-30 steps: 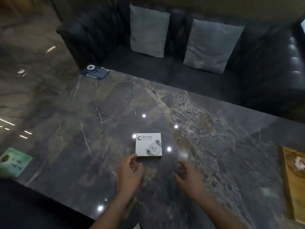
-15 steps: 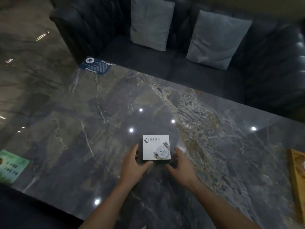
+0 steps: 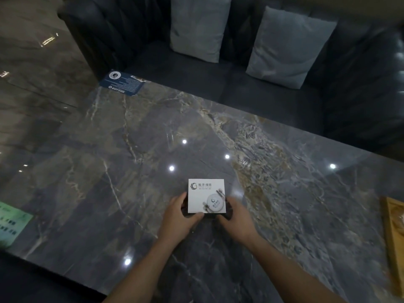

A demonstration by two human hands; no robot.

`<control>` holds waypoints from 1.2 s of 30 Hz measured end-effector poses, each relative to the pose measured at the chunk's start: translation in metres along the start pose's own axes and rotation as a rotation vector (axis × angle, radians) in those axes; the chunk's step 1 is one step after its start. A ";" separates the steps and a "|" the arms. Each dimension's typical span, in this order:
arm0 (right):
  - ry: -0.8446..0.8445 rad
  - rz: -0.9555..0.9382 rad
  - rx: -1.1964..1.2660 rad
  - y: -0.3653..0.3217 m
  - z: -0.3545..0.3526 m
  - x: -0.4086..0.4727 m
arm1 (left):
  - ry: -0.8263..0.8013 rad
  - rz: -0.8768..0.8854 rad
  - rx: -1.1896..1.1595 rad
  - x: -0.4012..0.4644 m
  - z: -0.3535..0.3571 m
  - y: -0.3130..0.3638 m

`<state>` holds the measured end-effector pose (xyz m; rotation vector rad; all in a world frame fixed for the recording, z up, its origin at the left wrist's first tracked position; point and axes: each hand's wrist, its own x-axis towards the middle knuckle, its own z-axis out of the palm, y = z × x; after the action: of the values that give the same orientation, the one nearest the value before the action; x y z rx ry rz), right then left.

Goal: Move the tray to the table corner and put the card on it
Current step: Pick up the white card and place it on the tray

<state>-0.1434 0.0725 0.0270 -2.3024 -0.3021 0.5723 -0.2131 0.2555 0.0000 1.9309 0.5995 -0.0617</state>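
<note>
A white square card with a logo and a plate-and-cutlery picture lies flat on the marble table, near its middle. Under the card, dark edges of what looks like a small dark tray show at the left and right sides. My left hand wraps the left side, its thumb on the card's near edge. On the right side, my right hand has its fingers curled against the dark edge. Most of the tray is hidden by the card and my fingers.
A blue card lies on the table's far left corner and a green card at the left near edge. A wooden board sits at the right edge. Behind the table is a dark sofa with two grey cushions.
Both hands moved forward from open and apart in front of the white card to closing on its two sides. The card stays flat on the table.
</note>
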 end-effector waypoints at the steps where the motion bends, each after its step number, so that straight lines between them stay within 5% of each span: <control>1: 0.001 0.003 -0.002 0.000 0.001 0.000 | 0.004 -0.002 0.003 0.000 0.000 0.001; 17: 0.024 0.008 0.035 0.002 0.004 -0.004 | -0.006 0.021 -0.053 -0.007 0.000 0.008; 36: 0.137 0.105 0.259 0.009 -0.035 -0.038 | -0.022 -0.157 -0.626 -0.012 0.023 0.034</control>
<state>-0.1592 0.0313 0.0545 -2.1015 -0.0386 0.4729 -0.2035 0.2201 0.0226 1.2763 0.6608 0.0066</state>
